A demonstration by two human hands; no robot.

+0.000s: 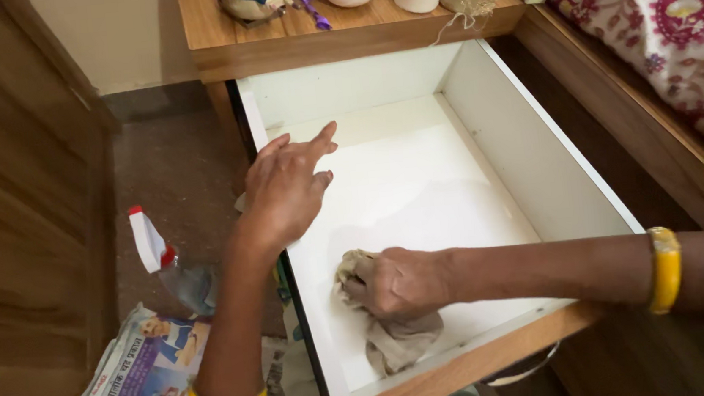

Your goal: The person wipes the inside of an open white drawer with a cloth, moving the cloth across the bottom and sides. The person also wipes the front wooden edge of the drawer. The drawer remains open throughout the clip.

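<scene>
spray bottle, newspaper on floor by drawer's left wall | crumpled beige cloth near white drawer front edge | right hand clenched on cloth | left hand released, on left wall

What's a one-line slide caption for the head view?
Right hand presses a beige cloth on the white drawer floor; left hand hovers over its left wall.
</scene>
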